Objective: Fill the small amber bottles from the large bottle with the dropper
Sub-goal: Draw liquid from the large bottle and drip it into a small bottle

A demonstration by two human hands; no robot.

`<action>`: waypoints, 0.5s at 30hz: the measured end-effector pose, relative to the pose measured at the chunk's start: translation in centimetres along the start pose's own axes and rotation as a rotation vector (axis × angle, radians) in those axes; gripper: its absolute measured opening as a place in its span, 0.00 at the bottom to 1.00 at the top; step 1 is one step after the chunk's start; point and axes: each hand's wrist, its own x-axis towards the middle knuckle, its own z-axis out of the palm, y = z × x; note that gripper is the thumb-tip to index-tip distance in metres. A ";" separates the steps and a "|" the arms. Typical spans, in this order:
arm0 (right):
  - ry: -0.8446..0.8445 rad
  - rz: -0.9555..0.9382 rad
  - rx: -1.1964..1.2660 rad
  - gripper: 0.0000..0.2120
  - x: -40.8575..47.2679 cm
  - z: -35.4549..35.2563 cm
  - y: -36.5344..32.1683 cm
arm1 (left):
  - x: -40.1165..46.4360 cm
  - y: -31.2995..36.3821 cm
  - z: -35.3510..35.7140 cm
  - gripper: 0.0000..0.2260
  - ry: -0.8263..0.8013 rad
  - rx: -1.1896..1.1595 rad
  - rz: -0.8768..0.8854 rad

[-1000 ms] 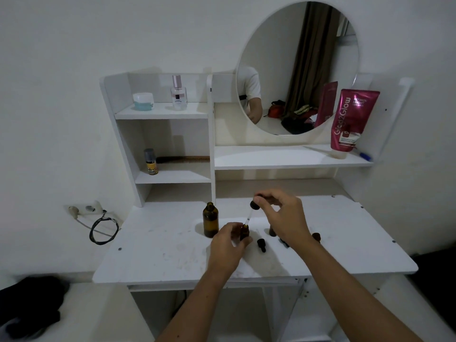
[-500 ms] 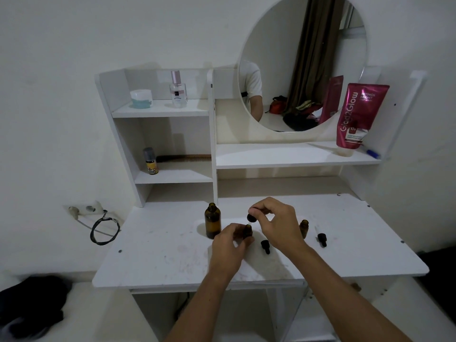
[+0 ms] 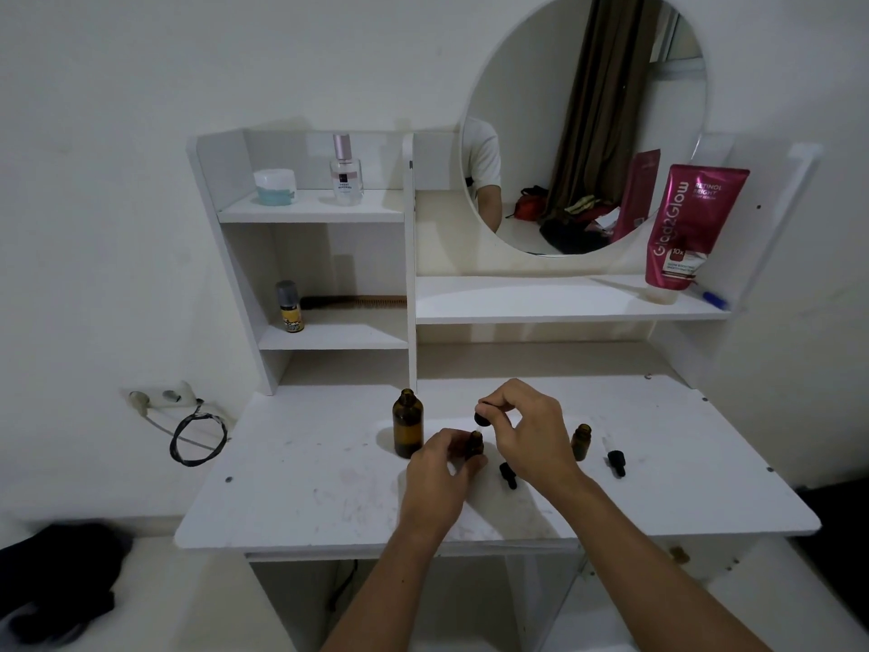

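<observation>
Standing on the white tabletop [image 3: 301,487], a small amber glass bottle [image 3: 475,445] is gripped by the closed fingers of the left hand [image 3: 439,482]. Directly above its open neck, a black-bulbed dropper [image 3: 481,418] is pinched between the fingertips of the right hand [image 3: 531,430]. The large amber glass bottle [image 3: 407,430] is seen uncapped just left of the hands. A second small amber bottle [image 3: 581,442] and two loose black dropper caps [image 3: 508,475] [image 3: 616,462] are placed to the right.

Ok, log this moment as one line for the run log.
left hand: steadying small amber bottle | right hand: dropper over its mouth | large bottle: open, upright | second small bottle: uncapped, waiting
</observation>
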 end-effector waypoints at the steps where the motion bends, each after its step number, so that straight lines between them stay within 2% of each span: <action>1: 0.001 -0.002 -0.008 0.07 0.0 0.1 0.0 | 0.0 0.0 0.0 0.11 0.000 0.004 -0.001; 11: -0.110 0.012 -0.013 0.03 -0.1 -0.5 -0.2 | -0.2 0.1 -0.2 0.12 -0.008 0.033 0.030; 15: -0.106 0.007 -0.001 0.03 0.0 -1.4 -0.7 | -0.6 -0.1 -0.3 0.18 -0.040 0.024 0.026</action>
